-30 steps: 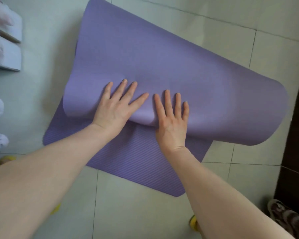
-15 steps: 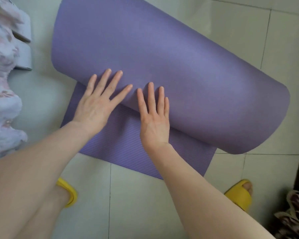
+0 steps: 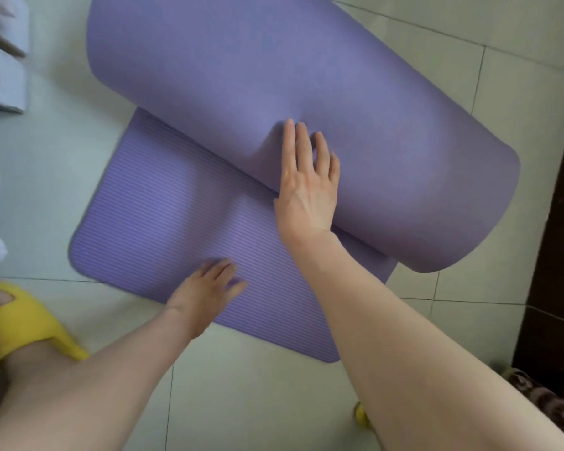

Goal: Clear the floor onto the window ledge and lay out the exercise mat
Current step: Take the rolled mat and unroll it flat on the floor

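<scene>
The pale tiled floor [image 3: 258, 395] is carrying my purple ribbed foam exercise mat [image 3: 183, 222], its near end lying flat, the rest curling in a thick roll. My right hand [image 3: 306, 190] is pressing flat against the roll, grip released. My left hand [image 3: 205, 291] is resting, fingers spread, on the flat part beside my yellow slipper [image 3: 23, 323].

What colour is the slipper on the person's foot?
Bright yellow: the slipper shows at the lower left of the head view, on the tiled floor.
</scene>
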